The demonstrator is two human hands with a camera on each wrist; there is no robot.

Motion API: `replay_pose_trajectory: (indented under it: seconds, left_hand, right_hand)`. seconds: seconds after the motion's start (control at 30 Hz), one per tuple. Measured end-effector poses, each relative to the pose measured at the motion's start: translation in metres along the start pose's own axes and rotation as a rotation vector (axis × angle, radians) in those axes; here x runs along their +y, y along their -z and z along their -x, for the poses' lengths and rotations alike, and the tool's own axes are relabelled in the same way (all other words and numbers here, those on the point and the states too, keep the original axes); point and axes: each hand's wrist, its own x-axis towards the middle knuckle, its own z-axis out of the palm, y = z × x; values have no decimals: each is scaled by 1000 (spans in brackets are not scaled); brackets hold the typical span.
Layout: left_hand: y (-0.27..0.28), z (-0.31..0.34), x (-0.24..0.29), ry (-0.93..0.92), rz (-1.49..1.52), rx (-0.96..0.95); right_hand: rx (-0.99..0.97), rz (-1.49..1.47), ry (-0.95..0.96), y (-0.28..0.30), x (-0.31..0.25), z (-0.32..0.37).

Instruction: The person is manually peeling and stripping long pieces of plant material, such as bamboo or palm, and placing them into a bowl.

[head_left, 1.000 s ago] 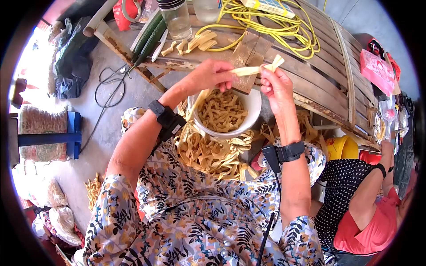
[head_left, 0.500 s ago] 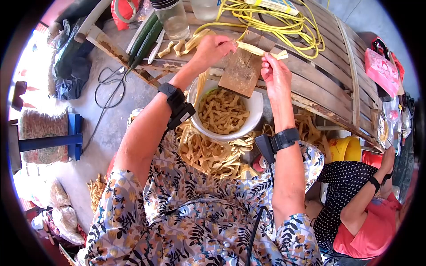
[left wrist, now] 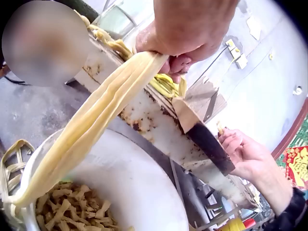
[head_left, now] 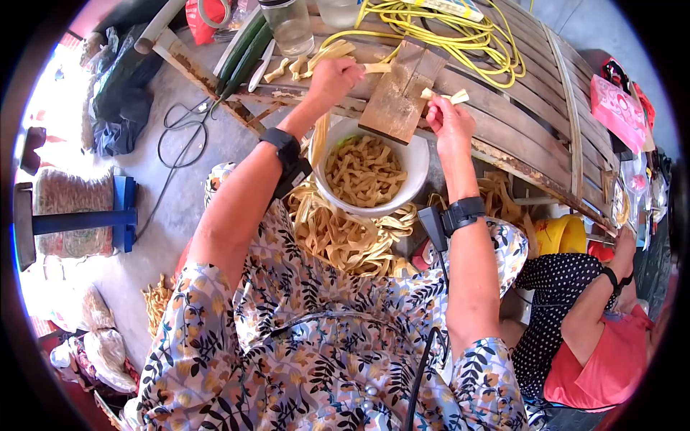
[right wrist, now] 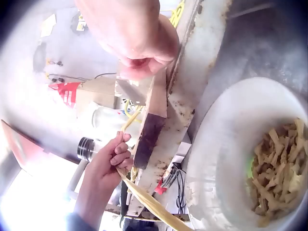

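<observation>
My left hand (head_left: 334,80) grips a long pale-yellow strip (left wrist: 91,127), which hangs down over the rim of a white bucket (head_left: 418,179); a short end sticks out of the fist toward a wooden block (head_left: 394,115). An upright metal blade (left wrist: 211,107) stands on that block, between the hands. To the block's right, my right hand (head_left: 451,129) pinches a short, separate knotted piece (head_left: 460,96) of the same material between thumb and fingers. Many short pieces (head_left: 363,172) lie inside the bucket.
Loose long strips (head_left: 330,241) are heaped beneath the bucket. On the slatted bench (head_left: 532,136) are coiled yellow cable (head_left: 496,54), a lidded jar (head_left: 291,32), cucumbers (head_left: 244,54), a white-handled knife (head_left: 261,66) and several knotted pieces. Another person (head_left: 589,337) sits at right.
Earlier one strip stretched between both hands. Now it is in two: the left hand has moved left with the long part, and the right hand keeps a short piece.
</observation>
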Motion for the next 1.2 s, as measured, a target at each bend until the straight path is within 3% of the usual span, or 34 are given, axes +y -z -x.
replay_pose_trajectory:
  seconds: [0.17,0.4,0.47,0.6,0.73,1.2]
  left_hand:
    - [18,21,26,101,415,-307]
    - [17,54,31,184,546,-567]
    - [14,57,31,271,589,-592]
    - [6,67,19,267,666,-665]
    - [-3,85,25,109,90,-593]
    - [-13,95,7,340,886,-630]
  right_hand:
    - [-312,59,-40,13,-10,27]
    - [-576,379,-86,25,-16,70]
    - [-583,382,-122,25,-14,75]
    - [-601,297,-252,33,0,72]
    - [-580,214,-301,32,15,72]
    - [-430,25,-228,14,22,78]
